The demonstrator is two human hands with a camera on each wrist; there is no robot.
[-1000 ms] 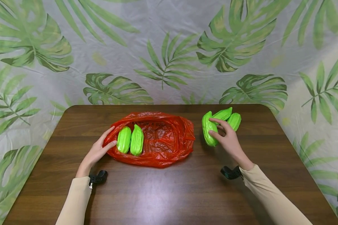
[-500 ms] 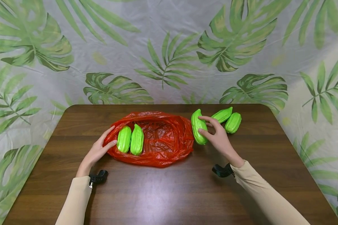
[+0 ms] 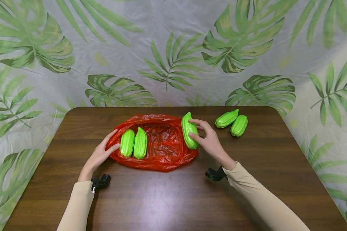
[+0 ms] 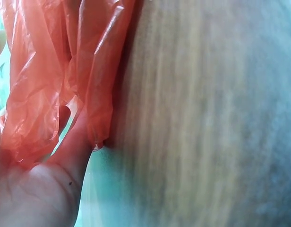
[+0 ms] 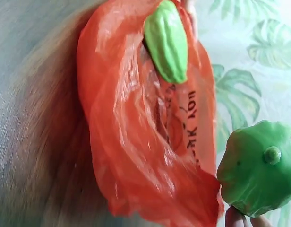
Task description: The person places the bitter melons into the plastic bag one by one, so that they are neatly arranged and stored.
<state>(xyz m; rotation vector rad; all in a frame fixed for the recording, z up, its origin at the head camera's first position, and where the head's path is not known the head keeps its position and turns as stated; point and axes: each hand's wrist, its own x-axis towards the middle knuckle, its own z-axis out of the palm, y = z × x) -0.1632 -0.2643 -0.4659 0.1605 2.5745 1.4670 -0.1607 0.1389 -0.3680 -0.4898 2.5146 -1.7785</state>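
Observation:
A red plastic bag [image 3: 162, 165] lies on the table with its mouth spread upward. My left hand [image 3: 99, 155] grips the bag's left rim, thumb and fingers spread along it; red film [image 4: 37, 85] covers part of that hand in the left wrist view. Inside, side by side at the left end, are two bright green bitter melons, one blunt [image 3: 127, 142] and one pointed [image 3: 140, 143]. My right hand [image 3: 209, 139] holds another ridged bitter melon [image 3: 189, 131] between thumb and fingers, overlapping the bag's right rim. Its round stem end [image 5: 254, 165] faces the right wrist camera.
Two more bitter melons, one slanted [image 3: 226, 119] and one beside it [image 3: 239, 125], lie at the table's back right. The brown wooden table [image 3: 162, 202] ends at a leaf-patterned curtain [image 3: 173, 96]. Both wrists wear black camera mounts.
My right hand has carried its bitter melon leftward, away from the other two, to the bag's right rim. My left hand and the bag have stayed in place.

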